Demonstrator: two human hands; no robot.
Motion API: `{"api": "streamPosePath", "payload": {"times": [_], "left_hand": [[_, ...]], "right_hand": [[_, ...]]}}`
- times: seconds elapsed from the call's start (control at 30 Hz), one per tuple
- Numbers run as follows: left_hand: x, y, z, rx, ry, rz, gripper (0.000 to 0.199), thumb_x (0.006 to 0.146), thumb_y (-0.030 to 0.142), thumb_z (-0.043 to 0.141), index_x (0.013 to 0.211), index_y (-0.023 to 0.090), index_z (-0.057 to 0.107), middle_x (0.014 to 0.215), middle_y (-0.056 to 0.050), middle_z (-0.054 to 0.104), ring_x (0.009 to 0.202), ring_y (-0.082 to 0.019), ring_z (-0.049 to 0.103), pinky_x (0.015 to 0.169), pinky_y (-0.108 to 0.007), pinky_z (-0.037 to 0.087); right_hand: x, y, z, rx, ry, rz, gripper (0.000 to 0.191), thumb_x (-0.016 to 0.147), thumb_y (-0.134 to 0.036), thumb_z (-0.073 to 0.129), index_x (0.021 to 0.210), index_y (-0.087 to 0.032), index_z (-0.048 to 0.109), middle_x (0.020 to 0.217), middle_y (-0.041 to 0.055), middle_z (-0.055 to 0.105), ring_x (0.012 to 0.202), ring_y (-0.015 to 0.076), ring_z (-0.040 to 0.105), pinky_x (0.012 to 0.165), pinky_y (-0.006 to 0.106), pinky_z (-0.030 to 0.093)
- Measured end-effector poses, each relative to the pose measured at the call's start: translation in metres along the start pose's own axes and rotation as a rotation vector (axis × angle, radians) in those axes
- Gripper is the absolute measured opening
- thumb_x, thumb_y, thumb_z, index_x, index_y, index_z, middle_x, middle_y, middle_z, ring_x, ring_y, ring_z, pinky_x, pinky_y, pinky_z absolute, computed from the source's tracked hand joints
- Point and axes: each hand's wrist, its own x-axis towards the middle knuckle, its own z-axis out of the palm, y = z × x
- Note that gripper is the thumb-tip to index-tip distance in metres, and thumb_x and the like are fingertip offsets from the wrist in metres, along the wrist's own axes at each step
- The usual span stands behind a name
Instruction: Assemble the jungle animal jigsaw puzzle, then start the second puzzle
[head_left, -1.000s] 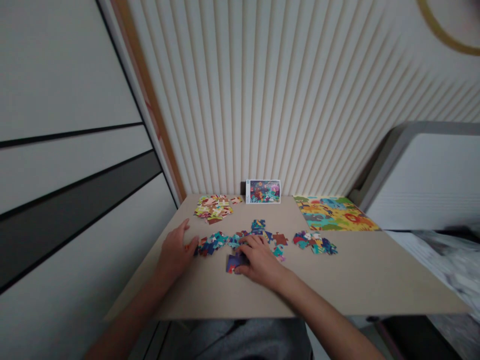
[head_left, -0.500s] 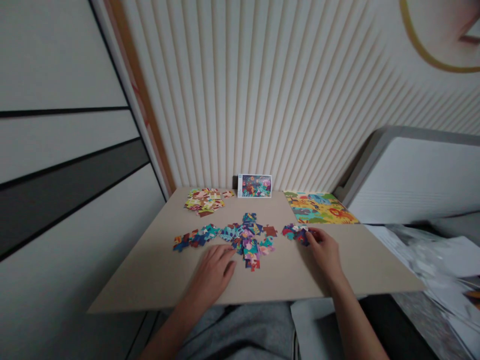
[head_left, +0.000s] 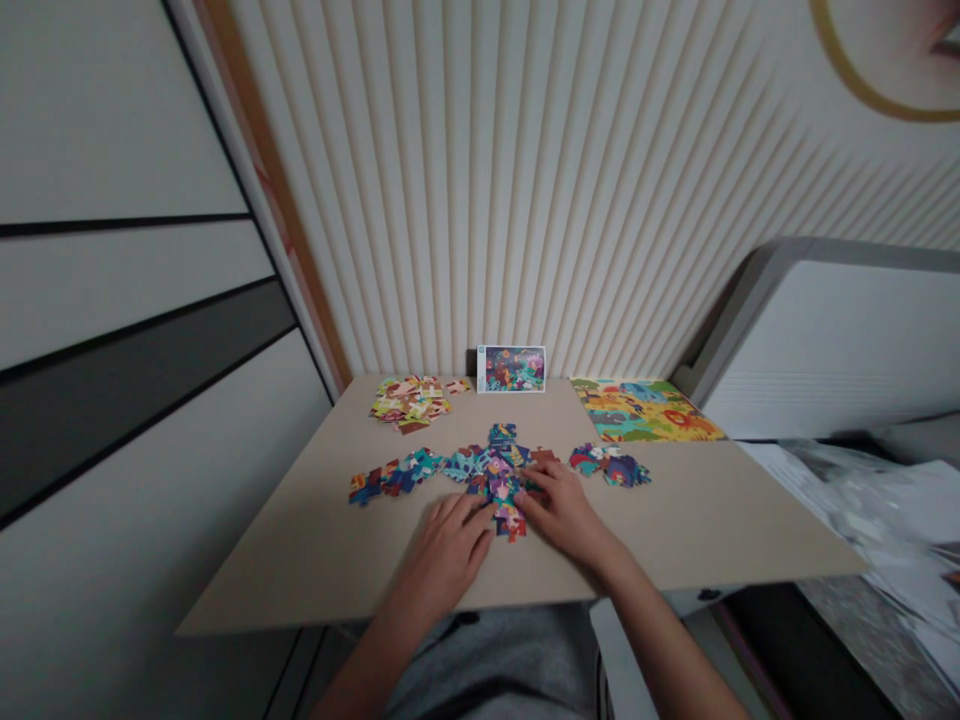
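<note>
A heap of jigsaw puzzle pieces [head_left: 501, 465] in purple, teal and dark blue lies on the table before me. At its near left edge rests my left hand [head_left: 452, 540], fingers loosely stretched, their tips touching the pieces. My right hand [head_left: 564, 515] reaches into the heap from the right, thumb and forefinger apart over the pieces, partly covering them. A row of pieces [head_left: 394, 474] stretches out to the left. Beyond my right hand lies a small group of blue and red pieces [head_left: 611, 466].
A picture card [head_left: 514, 369] of the same colours stands against the pleated wall. Lighter pieces [head_left: 412, 400] are piled at the back left. A finished animal puzzle [head_left: 649, 410] lies at the back right of the beige table [head_left: 337, 570]. Plastic and papers sit beyond its right edge.
My right hand has left the group of pieces on the right and moved left onto the central heap. My left hand has shifted slightly right. That right-hand group now shows fully.
</note>
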Motion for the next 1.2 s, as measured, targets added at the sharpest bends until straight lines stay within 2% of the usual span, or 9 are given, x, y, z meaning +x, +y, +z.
{"api": "streamPosePath", "payload": {"times": [0.17,0.3,0.4,0.53,0.73,0.87,1.03,1.1,1.2], "left_hand": [[0.001,0.002,-0.001,-0.003,-0.056,0.035,0.037,0.103,0.022,0.056,0.140,0.027,0.057,0.137,-0.005,0.064,0.126,-0.025,0.055,0.109,-0.045,0.044],[0.001,0.004,-0.004,-0.016,-0.070,0.073,0.036,0.104,0.023,0.054,0.140,0.027,0.057,0.138,-0.005,0.064,0.128,-0.023,0.055,0.112,-0.044,0.043],[0.000,0.006,-0.007,-0.017,-0.058,0.067,0.038,0.104,0.024,0.054,0.142,0.027,0.055,0.138,-0.006,0.065,0.128,-0.023,0.056,0.111,-0.045,0.045],[-0.001,0.007,-0.007,-0.026,-0.071,0.093,0.036,0.103,0.022,0.055,0.138,0.028,0.059,0.135,-0.004,0.066,0.127,-0.022,0.057,0.111,-0.044,0.045],[-0.002,0.005,-0.006,-0.036,-0.077,0.121,0.028,0.102,0.019,0.055,0.126,0.027,0.067,0.130,-0.004,0.068,0.123,-0.023,0.059,0.109,-0.045,0.046],[-0.002,0.006,-0.007,-0.039,-0.091,0.118,0.028,0.102,0.019,0.055,0.126,0.027,0.066,0.127,-0.005,0.068,0.120,-0.023,0.059,0.107,-0.045,0.048],[-0.002,0.005,-0.006,-0.036,-0.071,0.134,0.031,0.103,0.020,0.054,0.131,0.028,0.065,0.131,-0.006,0.066,0.124,-0.023,0.058,0.108,-0.045,0.048],[-0.002,0.004,-0.005,-0.035,-0.071,0.144,0.031,0.103,0.020,0.054,0.131,0.028,0.065,0.130,-0.006,0.067,0.124,-0.024,0.058,0.109,-0.046,0.047],[-0.002,0.005,-0.006,-0.037,-0.080,0.135,0.029,0.104,0.021,0.054,0.130,0.028,0.066,0.130,-0.005,0.067,0.124,-0.024,0.057,0.109,-0.045,0.047]], "right_hand": [[0.000,-0.002,0.010,0.058,0.043,0.003,0.033,0.091,-0.039,0.073,0.122,-0.025,0.073,0.118,0.0107,0.069,0.116,0.0288,0.060,0.102,0.045,0.044],[-0.009,0.001,0.010,0.329,0.082,0.132,0.022,0.092,-0.038,0.071,0.106,-0.022,0.071,0.097,0.0055,0.071,0.091,0.0225,0.064,0.083,0.035,0.049],[-0.013,-0.001,0.010,0.586,0.101,0.262,0.024,0.093,-0.043,0.068,0.103,-0.021,0.067,0.079,-0.0001,0.065,0.072,0.0176,0.059,0.068,0.029,0.046],[-0.014,0.001,0.008,0.710,0.189,0.300,0.034,0.091,-0.049,0.068,0.109,-0.019,0.067,0.076,-0.0001,0.066,0.070,0.0177,0.059,0.067,0.029,0.046],[-0.021,0.027,-0.010,0.340,0.521,0.436,0.049,0.095,-0.054,0.059,0.120,-0.014,0.073,0.095,0.0100,0.075,0.077,0.0219,0.063,0.072,0.033,0.048],[-0.027,0.053,-0.031,0.075,0.615,0.478,0.048,0.098,-0.052,0.052,0.113,-0.014,0.077,0.105,0.0152,0.077,0.091,0.0276,0.067,0.085,0.039,0.049],[-0.029,0.057,-0.044,-0.387,0.578,0.440,0.045,0.099,-0.046,0.052,0.115,-0.012,0.077,0.111,0.0209,0.071,0.100,0.0335,0.061,0.092,0.048,0.044],[-0.029,0.041,-0.039,-0.382,0.496,0.318,0.040,0.100,-0.042,0.052,0.116,-0.015,0.076,0.114,0.0185,0.070,0.105,0.0324,0.060,0.095,0.047,0.044],[-0.027,0.009,-0.022,-0.224,0.249,0.096,0.030,0.102,-0.040,0.055,0.114,-0.024,0.077,0.114,0.0117,0.070,0.109,0.0284,0.060,0.098,0.044,0.044]]}}
